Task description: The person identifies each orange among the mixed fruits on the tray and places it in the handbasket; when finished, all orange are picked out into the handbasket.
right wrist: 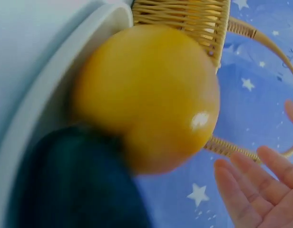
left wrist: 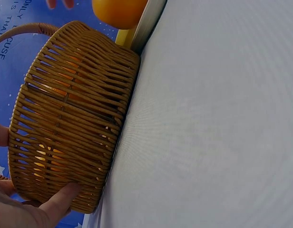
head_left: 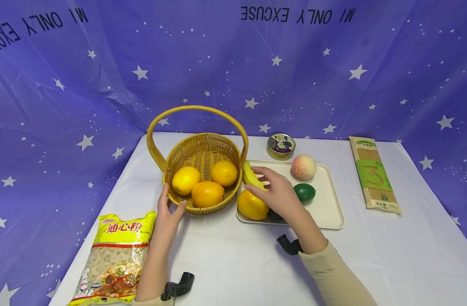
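A wicker basket (head_left: 203, 210) with a tall handle contains a yellow lemon-like fruit (head_left: 186, 180) and two orange-yellow fruits. At its left front, my left hand (head_left: 169, 216) touches the woven side; the thumb (left wrist: 63, 199) lies extended along it. My right hand (head_left: 277, 193) hovers over the cream tray (head_left: 329, 208), nearest a yellow banana (head_left: 252, 176), fingers spread and apart from the fruit in the right wrist view. Below that hand sit a large orange-yellow fruit (right wrist: 151, 90) and a dark green fruit (right wrist: 84, 185), the latter mostly hidden in the head view.
A pink-white peach (head_left: 304, 166) and a green lime-like fruit (head_left: 305, 192) lie on the tray. Behind it stands a round tin (head_left: 281, 146). A noodle packet (head_left: 375, 174) lies far right, a macaroni bag (head_left: 115, 259) front left. Starry purple cloth hangs behind the table.
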Motion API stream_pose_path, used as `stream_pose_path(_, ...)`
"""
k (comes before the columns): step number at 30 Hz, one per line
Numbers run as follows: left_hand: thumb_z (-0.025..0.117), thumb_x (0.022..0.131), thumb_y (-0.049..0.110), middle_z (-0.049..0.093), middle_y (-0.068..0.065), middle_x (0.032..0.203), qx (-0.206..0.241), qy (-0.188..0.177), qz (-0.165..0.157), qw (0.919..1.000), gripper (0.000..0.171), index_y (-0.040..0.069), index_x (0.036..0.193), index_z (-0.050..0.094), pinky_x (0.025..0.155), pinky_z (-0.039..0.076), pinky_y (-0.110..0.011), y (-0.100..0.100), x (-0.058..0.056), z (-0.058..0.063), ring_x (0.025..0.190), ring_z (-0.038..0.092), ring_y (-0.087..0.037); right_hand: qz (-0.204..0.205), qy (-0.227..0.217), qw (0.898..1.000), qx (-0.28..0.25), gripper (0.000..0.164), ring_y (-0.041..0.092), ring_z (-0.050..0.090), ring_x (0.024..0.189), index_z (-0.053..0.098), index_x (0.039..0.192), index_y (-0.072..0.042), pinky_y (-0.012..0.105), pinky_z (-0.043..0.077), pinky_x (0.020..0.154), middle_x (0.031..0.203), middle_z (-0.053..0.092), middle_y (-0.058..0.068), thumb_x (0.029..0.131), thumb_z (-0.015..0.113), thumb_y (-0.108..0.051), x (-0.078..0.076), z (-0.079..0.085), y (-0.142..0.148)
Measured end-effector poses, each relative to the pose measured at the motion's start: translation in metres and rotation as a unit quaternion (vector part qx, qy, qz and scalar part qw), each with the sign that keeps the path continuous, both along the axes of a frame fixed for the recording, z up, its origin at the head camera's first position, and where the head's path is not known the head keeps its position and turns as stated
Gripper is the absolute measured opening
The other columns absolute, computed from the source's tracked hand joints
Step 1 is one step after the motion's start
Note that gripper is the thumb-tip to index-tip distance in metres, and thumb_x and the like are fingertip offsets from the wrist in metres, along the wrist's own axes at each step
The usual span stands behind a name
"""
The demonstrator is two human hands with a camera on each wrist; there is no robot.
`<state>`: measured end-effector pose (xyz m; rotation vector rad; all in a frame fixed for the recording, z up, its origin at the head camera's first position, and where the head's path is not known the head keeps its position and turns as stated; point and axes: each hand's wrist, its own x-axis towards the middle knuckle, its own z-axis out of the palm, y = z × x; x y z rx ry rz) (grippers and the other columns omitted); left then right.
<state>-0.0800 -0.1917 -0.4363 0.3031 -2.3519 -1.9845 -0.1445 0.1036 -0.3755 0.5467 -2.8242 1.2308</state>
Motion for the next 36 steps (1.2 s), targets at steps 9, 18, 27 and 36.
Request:
stream_pose_path(9,0.055,0.099,0.021,-0.006,-0.003,0.160,0.006,0.000,-0.001,1.0000,0.081,0.025,0.156,-0.001,0.112,0.026,-0.044,0.000,-0.001,0.000,0.145,0.008,-0.030,0.017,-0.036,0.999,-0.007,0.066,0.031,0.057,0.116,0.056,0.136,-0.014,0.044,0.051,0.091,0.135,0.055,0.005,0.081,0.075,-0.046,0.011,-0.018,0.020)
stream_pose_path(18,0.056,0.099,0.020,-0.006,-0.007,0.160,0.003,0.005,-0.001,1.0000,0.081,0.022,0.156,-0.002,0.111,0.026,-0.046,0.001,-0.001,0.001,0.145,0.007,-0.033,0.033,-0.013,0.999,0.031,0.064,0.024,0.058,0.110,0.059,0.133,-0.014,0.042,0.050,0.091,0.130,0.059,0.006,0.079,0.079,-0.042,0.012,-0.028,0.020)
stream_pose_path(27,0.055,0.099,0.017,-0.006,-0.007,0.160,0.011,0.007,0.001,0.9999,0.080,0.021,0.157,-0.001,0.111,0.027,-0.045,0.001,-0.001,-0.001,0.144,0.008,-0.032,0.054,0.014,0.996,0.075,0.064,0.024,0.055,0.117,0.060,0.130,-0.014,0.043,0.043,0.099,0.127,0.060,0.004,0.078,0.078,-0.047,0.013,-0.038,0.014)
stream_pose_path(36,0.056,0.098,0.018,-0.005,-0.007,0.160,0.008,0.002,0.004,1.0000,0.081,0.020,0.157,0.000,0.111,0.028,-0.044,0.001,-0.002,0.000,0.144,0.008,-0.032,0.056,0.042,0.989,0.129,0.067,0.024,0.051,0.118,0.057,0.132,-0.021,0.046,0.045,0.097,0.131,0.055,0.001,0.075,0.080,-0.048,0.018,-0.041,0.008)
